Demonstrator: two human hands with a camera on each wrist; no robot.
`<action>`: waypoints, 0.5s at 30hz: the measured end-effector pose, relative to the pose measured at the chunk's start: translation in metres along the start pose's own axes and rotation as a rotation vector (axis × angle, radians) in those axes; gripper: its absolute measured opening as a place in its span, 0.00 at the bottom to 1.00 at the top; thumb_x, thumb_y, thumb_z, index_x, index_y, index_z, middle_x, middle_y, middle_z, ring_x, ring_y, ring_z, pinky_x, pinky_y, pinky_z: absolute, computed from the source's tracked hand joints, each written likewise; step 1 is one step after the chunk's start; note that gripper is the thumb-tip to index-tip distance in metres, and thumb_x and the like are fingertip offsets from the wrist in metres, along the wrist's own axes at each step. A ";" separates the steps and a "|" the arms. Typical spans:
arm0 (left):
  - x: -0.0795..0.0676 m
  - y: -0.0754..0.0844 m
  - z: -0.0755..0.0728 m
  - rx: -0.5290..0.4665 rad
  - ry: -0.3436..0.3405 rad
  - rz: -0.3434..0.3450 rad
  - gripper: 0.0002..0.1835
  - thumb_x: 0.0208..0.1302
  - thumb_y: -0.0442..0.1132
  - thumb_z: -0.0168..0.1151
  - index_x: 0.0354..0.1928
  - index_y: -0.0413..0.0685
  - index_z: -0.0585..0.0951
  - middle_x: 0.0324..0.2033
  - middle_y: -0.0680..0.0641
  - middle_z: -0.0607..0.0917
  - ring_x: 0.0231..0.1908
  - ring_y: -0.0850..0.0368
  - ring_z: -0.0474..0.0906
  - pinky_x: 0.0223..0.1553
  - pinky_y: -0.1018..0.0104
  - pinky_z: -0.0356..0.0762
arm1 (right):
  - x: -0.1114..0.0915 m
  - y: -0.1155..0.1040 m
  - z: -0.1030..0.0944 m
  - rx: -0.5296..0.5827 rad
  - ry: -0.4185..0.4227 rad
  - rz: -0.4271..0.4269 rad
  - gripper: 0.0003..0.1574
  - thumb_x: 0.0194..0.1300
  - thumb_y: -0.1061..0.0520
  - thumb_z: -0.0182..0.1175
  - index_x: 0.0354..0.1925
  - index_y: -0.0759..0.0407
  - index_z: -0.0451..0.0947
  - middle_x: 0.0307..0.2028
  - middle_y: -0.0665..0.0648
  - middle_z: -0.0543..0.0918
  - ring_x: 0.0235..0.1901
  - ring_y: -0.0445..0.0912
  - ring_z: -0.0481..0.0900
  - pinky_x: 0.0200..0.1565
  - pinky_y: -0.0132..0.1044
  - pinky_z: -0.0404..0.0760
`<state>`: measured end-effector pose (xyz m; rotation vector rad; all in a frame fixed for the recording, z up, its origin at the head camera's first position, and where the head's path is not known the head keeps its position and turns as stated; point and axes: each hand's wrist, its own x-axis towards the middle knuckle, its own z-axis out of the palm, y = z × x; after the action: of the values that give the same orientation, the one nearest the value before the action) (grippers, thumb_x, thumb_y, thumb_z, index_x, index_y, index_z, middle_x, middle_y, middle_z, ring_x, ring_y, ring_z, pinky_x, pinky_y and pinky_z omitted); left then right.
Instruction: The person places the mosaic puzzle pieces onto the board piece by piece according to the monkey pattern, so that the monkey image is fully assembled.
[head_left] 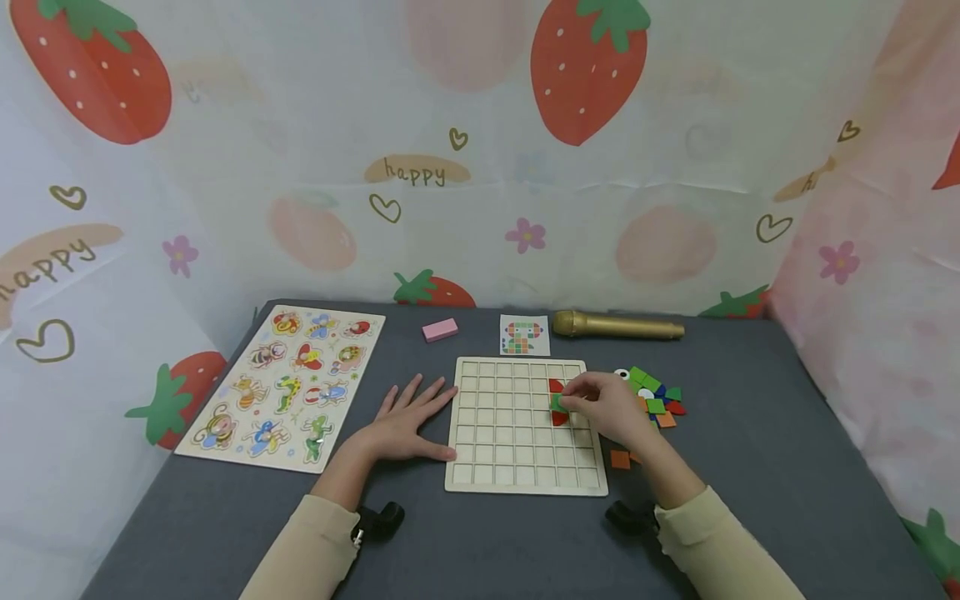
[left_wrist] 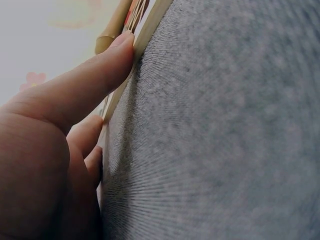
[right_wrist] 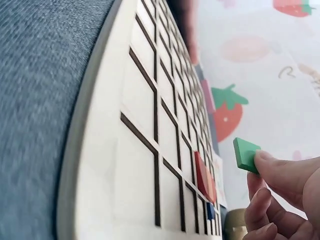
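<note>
A pale wooden grid board (head_left: 516,489) lies on the table in the head view. My left hand (head_left: 405,427) rests at its left side with fingers spread. Its thumb (left_wrist: 102,75) touches the board's edge in the left wrist view. Above the board's right part, my right hand (head_left: 606,407) pinches a green square tile (right_wrist: 245,155) between thumb and finger. The right wrist view shows that tile held clear of the grid. Two red tiles, an upper one (head_left: 556,386) and a lower one (head_left: 560,419), sit on the board, and a blue tile (right_wrist: 210,211) shows behind a red one.
Loose coloured tiles (head_left: 656,406) lie right of the board, with an orange tile (head_left: 620,460) nearer. Behind it are a small pattern card (head_left: 524,335), a pink block (head_left: 439,330) and a gold microphone-like stick (head_left: 622,325). An insect picture board (head_left: 285,387) lies left.
</note>
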<state>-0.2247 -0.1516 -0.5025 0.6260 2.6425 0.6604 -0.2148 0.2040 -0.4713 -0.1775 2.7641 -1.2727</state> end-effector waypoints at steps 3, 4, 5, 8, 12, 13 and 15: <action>-0.001 0.001 0.000 -0.004 -0.001 -0.004 0.57 0.52 0.71 0.69 0.80 0.69 0.53 0.81 0.53 0.48 0.80 0.44 0.29 0.75 0.37 0.24 | 0.003 -0.002 0.006 0.006 -0.014 -0.009 0.08 0.66 0.51 0.69 0.39 0.53 0.87 0.32 0.52 0.86 0.31 0.46 0.78 0.33 0.38 0.77; -0.001 0.001 0.000 -0.003 -0.002 -0.005 0.57 0.52 0.71 0.69 0.80 0.69 0.53 0.81 0.54 0.48 0.80 0.44 0.29 0.75 0.37 0.23 | 0.004 -0.003 0.007 0.007 -0.021 -0.014 0.08 0.66 0.51 0.69 0.39 0.53 0.87 0.32 0.51 0.86 0.31 0.46 0.78 0.34 0.38 0.77; -0.001 0.001 0.000 -0.004 -0.002 -0.006 0.56 0.52 0.71 0.70 0.80 0.69 0.53 0.81 0.53 0.48 0.80 0.44 0.29 0.75 0.37 0.23 | 0.005 -0.004 0.009 0.011 -0.025 -0.012 0.08 0.65 0.51 0.70 0.39 0.53 0.88 0.32 0.51 0.86 0.31 0.46 0.79 0.34 0.38 0.77; -0.001 0.002 -0.001 -0.006 -0.005 -0.007 0.56 0.52 0.70 0.70 0.80 0.69 0.53 0.81 0.54 0.48 0.80 0.44 0.29 0.75 0.37 0.23 | 0.007 -0.006 0.014 -0.009 -0.035 -0.018 0.06 0.65 0.51 0.70 0.38 0.52 0.88 0.32 0.50 0.87 0.32 0.44 0.80 0.36 0.38 0.77; -0.001 0.001 -0.001 -0.013 -0.008 -0.005 0.56 0.52 0.70 0.69 0.80 0.69 0.53 0.81 0.54 0.48 0.80 0.44 0.28 0.75 0.37 0.23 | 0.010 -0.007 0.020 -0.038 -0.036 -0.018 0.04 0.65 0.52 0.70 0.35 0.50 0.87 0.31 0.47 0.86 0.32 0.42 0.80 0.37 0.39 0.77; -0.001 0.001 -0.001 -0.013 -0.007 -0.005 0.56 0.52 0.70 0.69 0.80 0.69 0.53 0.81 0.53 0.48 0.80 0.44 0.28 0.75 0.37 0.23 | 0.010 -0.007 0.022 -0.044 -0.034 -0.018 0.04 0.64 0.52 0.71 0.35 0.50 0.87 0.30 0.47 0.86 0.31 0.42 0.80 0.37 0.39 0.77; 0.000 0.001 -0.001 -0.013 -0.008 -0.008 0.56 0.52 0.70 0.69 0.80 0.69 0.53 0.81 0.54 0.48 0.80 0.44 0.28 0.75 0.37 0.23 | 0.011 -0.007 0.025 -0.061 -0.033 -0.015 0.04 0.64 0.52 0.71 0.34 0.49 0.87 0.30 0.46 0.86 0.30 0.42 0.80 0.36 0.38 0.77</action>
<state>-0.2243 -0.1513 -0.5015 0.6131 2.6305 0.6705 -0.2217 0.1795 -0.4827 -0.2224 2.7807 -1.1788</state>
